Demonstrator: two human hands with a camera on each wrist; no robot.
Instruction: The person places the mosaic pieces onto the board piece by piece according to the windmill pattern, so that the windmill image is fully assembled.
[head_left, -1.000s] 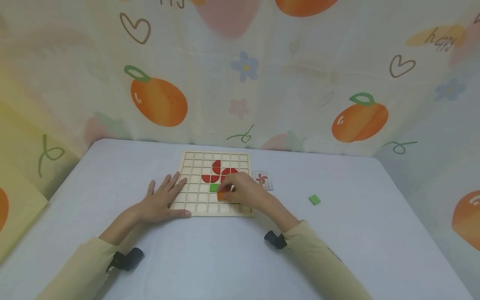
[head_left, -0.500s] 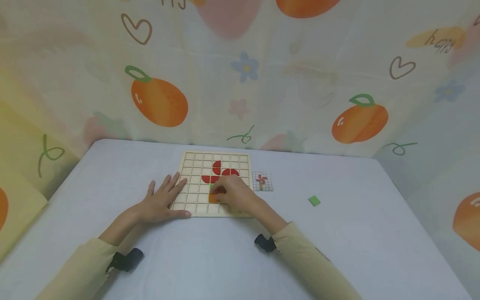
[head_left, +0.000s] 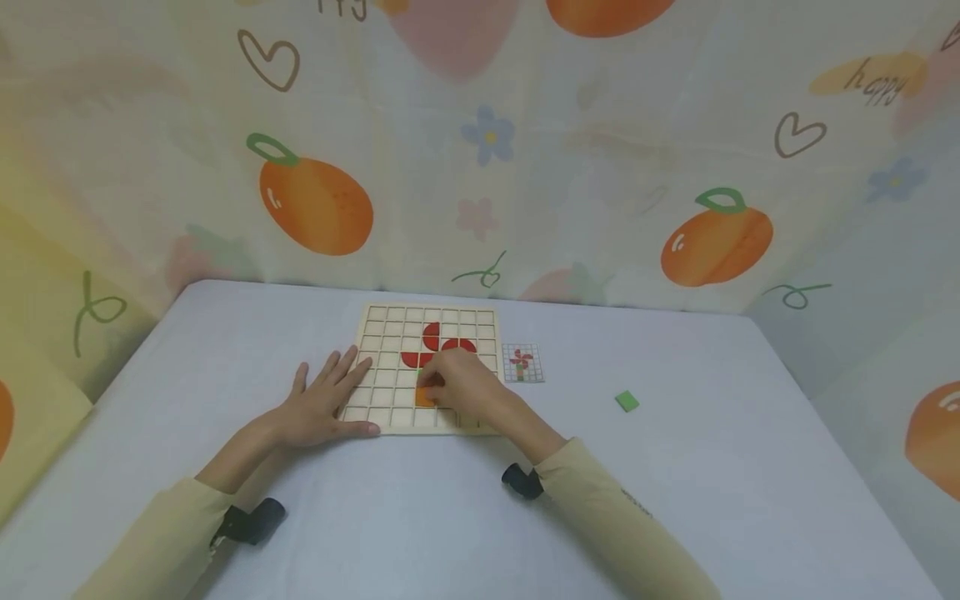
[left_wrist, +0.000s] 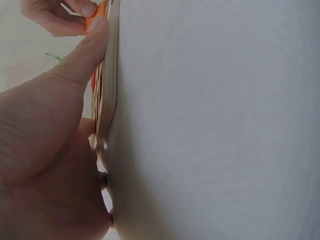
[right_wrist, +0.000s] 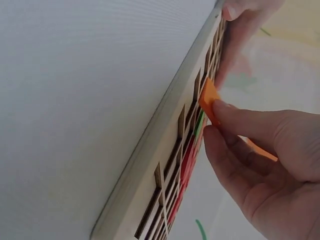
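Note:
A wooden grid board lies on the table, with red quarter-circle tiles set in several of its cells. My right hand pinches an orange square tile between thumb and fingers. In the right wrist view that tile is tilted at the grid, just below a green tile in a cell. In the head view the right fingers cover part of the red and green tiles. My left hand rests with spread fingers on the board's left edge, its thumb along the near left corner.
A small pattern card showing a red and green pinwheel lies against the board's right side. Farther right a loose green square tile lies on the white tabletop. A fruit-printed cloth hangs behind the table.
My right hand has moved a little left with the orange tile, from right of the green tile's column to the cell below the green tile. My left hand has stayed put.

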